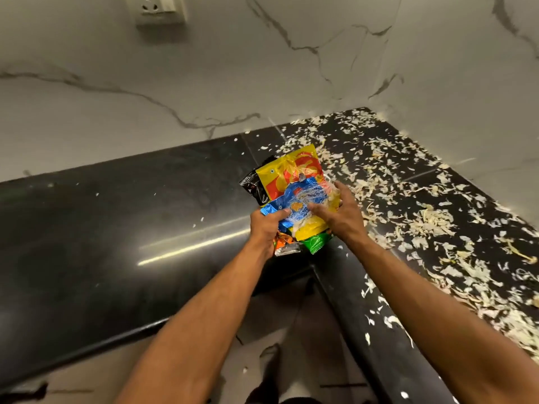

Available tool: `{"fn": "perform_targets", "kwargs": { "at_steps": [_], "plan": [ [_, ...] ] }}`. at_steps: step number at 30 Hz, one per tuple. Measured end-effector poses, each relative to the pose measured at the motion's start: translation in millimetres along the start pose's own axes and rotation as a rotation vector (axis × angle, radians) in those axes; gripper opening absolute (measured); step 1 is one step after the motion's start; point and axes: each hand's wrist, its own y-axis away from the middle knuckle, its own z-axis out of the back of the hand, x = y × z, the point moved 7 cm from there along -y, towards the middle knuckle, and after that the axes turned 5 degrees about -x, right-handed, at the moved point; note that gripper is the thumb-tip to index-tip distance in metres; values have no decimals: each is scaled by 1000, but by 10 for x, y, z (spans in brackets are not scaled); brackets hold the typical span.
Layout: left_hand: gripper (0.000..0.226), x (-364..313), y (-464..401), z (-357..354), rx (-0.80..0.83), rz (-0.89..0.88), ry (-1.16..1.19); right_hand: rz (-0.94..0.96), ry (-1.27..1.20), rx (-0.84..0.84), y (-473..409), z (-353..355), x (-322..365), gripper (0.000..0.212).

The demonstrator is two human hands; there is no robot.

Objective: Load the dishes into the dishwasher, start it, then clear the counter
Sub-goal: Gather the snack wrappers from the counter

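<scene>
Two hands, left [267,225] and right [339,214], both gripping one wrapper bundle [294,196] above black counter [116,228]; countless pale scraps [423,223] right of bundle.

One head-worn view looks forward and steeply down from close above a black corner surface [122,217]. It faces the marble wall [204,68], both forearms reaching in from the lower edge.

Wrappers [294,196] lie on counter [116,228], scraps [431,223] to their right.
</scene>
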Motion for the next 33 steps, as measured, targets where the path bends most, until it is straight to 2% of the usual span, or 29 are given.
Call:
{"fn": "perform_targets", "kwargs": {
  "at_steps": [2, 6, 8, 13, 20, 27, 33],
  "plan": [
    [28, 30, 213, 187, -32, -13, 23, -78, -163, 75, 181, -115, -12, 75],
    [26, 117, 575, 541, -74, -17, 27, -111, -261, 220, 591, -350, 7, 36],
    [30, 169, 705, 759, -104, -17, 43, -132, -330, 252, 795, -468, 40, 27],
    [26, 235, 1010, 1358, -188, -32, 45, -174, -385, 350, 1260, -833, 136, 22],
    [24, 343, 1525, 2292, -289, -40, 92, -192, -388, 456, 2008, -1458, 227, 29],
    [13, 774, 2120, 3325, -385, 45, 139, -255, -326, 521, 2965, -2107, 78, 42],
    [15, 1132, 2615, 4089, -512, 114, 145, -314, -221, 636, 3672, -2658, -115, 41]
  ]
}}
